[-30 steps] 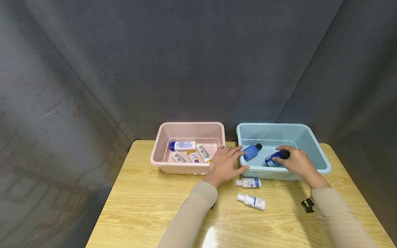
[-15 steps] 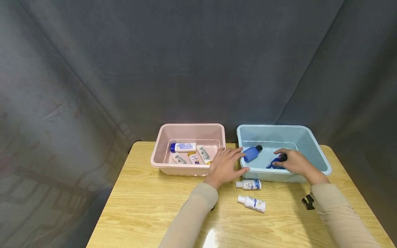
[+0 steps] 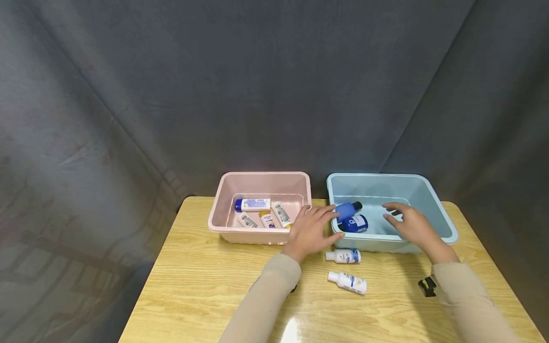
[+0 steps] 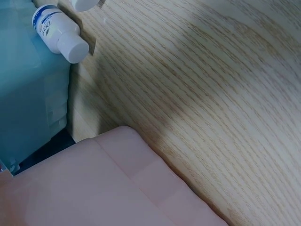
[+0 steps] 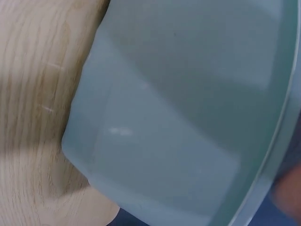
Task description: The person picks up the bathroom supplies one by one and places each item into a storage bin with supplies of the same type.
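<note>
My left hand [image 3: 310, 229] is spread at the near left corner of the blue bin [image 3: 442, 224], its fingertips by the rim; whether they touch is unclear. Over the inside of the same bin hovers my right hand [image 3: 409, 224], thumb and fingers apart with nothing between them. Two items lie side by side at the bin's left end: a blue bottle [image 3: 345, 212] with a black cap, and a darker blue bottle [image 3: 356, 224] with a white label. In the right wrist view only the blue bin's outer wall [image 5: 155, 122] and a blurred bit of finger show.
A pink bin [image 3: 249, 235] stands at left with several small tubes and bottles, including a blue-capped tube [image 3: 253, 205]. Two white bottles, a nearer one [image 3: 348, 282] and a farther one [image 3: 343, 256], lie on the wooden table [image 3: 206, 286] before the blue bin.
My right hand has let go of the dark blue bottle, which now lies farther left against the other blue bottle. My left hand has stayed in place.
</note>
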`<state>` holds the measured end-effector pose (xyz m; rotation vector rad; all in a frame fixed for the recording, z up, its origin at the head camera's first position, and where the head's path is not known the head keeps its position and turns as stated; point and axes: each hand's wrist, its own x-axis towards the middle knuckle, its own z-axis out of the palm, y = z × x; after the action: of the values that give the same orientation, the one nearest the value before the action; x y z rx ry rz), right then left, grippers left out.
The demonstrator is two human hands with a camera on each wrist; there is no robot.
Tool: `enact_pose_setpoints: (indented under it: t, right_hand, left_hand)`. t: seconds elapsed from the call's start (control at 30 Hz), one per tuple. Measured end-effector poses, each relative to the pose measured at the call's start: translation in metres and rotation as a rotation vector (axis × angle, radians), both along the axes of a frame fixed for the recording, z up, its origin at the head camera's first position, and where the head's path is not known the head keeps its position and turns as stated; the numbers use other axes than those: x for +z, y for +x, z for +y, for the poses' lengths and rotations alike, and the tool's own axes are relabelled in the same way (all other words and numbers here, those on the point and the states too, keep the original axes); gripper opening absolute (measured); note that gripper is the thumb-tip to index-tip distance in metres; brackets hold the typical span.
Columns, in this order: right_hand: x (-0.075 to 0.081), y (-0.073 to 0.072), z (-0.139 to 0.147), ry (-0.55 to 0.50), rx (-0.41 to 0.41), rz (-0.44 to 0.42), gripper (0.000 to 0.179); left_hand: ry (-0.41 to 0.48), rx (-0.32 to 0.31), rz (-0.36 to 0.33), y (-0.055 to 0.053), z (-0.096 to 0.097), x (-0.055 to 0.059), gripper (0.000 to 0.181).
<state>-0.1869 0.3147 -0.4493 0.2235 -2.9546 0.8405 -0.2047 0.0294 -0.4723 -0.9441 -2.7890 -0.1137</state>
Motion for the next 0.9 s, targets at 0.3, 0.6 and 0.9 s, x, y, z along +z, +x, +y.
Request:
enact_pose_setpoints:
  t: [0.3, 0.6, 0.9]
  right_hand:
    - [0.009, 0.03, -0.021, -0.045, -0.078, 0.305, 0.033]
    - [0.013, 0.058, -0.045, -0.158, -0.058, 0.577, 0.04]
    - [-0.001, 0.079, -0.061, -0.146, 0.026, 0.649, 0.037]
  left_hand:
    - [-0.007, 0.003, 0.005, -0.001, -0.001, -0.001, 0.067]
    - [-0.017, 0.002, 0.004, 0.0, 0.001, 0.0, 0.068]
    - [-0.025, -0.002, 0.015, -0.001, -0.001, -0.001, 0.068]
